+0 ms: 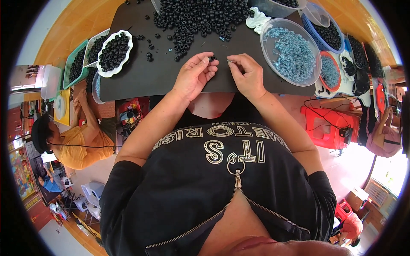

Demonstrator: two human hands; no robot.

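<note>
Over the near part of the dark table [141, 83], my left hand [194, 76] pinches a small black bead-like piece [212, 58] between thumb and forefinger, its other fingers curled below. Just to its right, my right hand [248, 77] is closed in a pinch on a tiny bluish piece [229, 61], mostly covered by the fingertips. A small gap separates the two hands. Beyond them spreads a big heap of black pieces with holes [200, 17]. Beside my right hand stands a round clear tub [318, 70] full of small pale-blue pieces [292, 55].
At the left, a white scalloped dish [102, 68] and a green basket [67, 79] hold black pieces. A blue basket [339, 48] and an orange-rimmed bowl [339, 81] stand at the right. Below them is a red stool [316, 132]. A person in yellow [87, 147] sits to the left.
</note>
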